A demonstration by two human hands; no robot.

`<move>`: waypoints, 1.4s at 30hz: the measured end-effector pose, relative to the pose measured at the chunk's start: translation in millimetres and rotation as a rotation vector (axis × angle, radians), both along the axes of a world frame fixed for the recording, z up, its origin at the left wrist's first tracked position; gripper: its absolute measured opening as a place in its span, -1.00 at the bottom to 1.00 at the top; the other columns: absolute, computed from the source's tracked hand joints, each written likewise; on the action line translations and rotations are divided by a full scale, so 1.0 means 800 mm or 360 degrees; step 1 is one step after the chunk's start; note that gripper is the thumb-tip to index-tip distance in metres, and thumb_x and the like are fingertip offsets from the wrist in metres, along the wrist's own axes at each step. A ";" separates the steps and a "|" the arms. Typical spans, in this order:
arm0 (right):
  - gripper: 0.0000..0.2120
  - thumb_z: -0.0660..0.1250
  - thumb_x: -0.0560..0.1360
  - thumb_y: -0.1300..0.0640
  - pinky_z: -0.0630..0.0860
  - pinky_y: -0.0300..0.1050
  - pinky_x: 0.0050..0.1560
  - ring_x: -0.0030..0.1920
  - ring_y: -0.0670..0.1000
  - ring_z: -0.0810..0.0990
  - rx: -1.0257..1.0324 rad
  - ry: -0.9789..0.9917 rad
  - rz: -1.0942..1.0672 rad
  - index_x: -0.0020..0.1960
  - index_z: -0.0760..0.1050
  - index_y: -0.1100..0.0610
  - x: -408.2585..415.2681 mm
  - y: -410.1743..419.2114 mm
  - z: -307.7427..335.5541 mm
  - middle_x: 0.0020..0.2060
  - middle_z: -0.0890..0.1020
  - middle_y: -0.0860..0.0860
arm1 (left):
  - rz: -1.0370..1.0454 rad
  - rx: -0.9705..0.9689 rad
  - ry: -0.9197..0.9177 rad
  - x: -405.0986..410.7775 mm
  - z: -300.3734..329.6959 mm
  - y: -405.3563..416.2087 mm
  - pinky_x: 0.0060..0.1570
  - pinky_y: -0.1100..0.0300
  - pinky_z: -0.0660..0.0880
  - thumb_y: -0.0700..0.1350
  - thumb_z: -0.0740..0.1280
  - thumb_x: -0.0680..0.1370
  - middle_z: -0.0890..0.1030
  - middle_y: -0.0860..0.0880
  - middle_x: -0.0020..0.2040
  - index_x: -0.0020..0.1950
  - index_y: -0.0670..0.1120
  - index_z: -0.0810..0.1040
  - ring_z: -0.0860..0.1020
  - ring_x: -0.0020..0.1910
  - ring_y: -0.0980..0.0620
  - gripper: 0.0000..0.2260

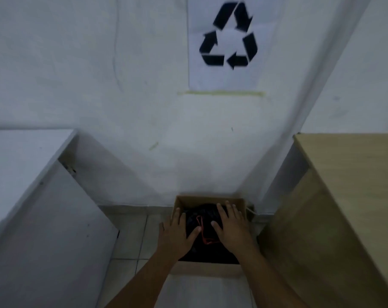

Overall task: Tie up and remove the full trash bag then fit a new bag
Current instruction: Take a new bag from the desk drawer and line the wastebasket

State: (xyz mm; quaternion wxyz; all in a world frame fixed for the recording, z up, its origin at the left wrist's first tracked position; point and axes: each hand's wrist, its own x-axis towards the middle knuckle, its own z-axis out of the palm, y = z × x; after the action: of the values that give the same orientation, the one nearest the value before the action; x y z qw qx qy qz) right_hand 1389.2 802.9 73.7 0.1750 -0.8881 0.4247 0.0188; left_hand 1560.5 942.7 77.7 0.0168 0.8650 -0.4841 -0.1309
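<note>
The black trash bag [207, 221] is sitting inside a cardboard box [207, 200] that is serving as the bin, on the tiled floor [130, 232] against the white wall [144, 130]. A red drawstring [203, 232] is lying loose across the top of the bag, running between the two hands, so the bag is probably not tied yet.

The left hand [177, 234] is resting flat with fingers spread, partly over the box's left wall and partly on the bag; its thumb is pointing in toward the drawstring. The right hand [231, 225] is lying palm-down on the bag's right side, fingers splayed toward the far box wall. Neither grip is closing on anything: both are wide, open, pressing or feeling the plastic only. This flat placement is likely for squashing the contents down or locating the bag's rim before gathering it; the frame is blurred, so which one is not clear.

The drawstring is sitting just inside both grips, nearest the left thumb, making it the obvious thing to pinch next.

Outward from the grips: a white cabinet [33, 196] is standing to the left, a light wooden cabinet [344, 196] to the right, both hemming the box in. Above, a paper recycling sign [229, 41] is marking the spot on the wall. No new bag is showing.
</note>
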 end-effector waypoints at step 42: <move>-0.28 -0.10 0.74 -0.31 -0.16 0.14 0.71 0.73 0.13 -0.20 -0.0522 0.0060 -0.0488 0.74 -0.28 -0.03 -0.550 0.069 0.679 0.74 -0.20 0.04 | -0.0754 -0.0330 -0.0423 -0.433 0.696 -0.009 0.43 -0.37 -0.53 0.53 -0.29 0.54 -0.46 0.07 0.63 0.67 0.15 -0.35 -0.47 0.60 -0.17 -0.20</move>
State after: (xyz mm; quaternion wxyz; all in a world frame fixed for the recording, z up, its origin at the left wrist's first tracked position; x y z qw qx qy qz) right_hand 949.5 858.2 617.2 0.0209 -0.8292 0.5553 -0.0607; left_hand 1213.8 935.4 634.3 0.0103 0.7310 -0.6815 0.0336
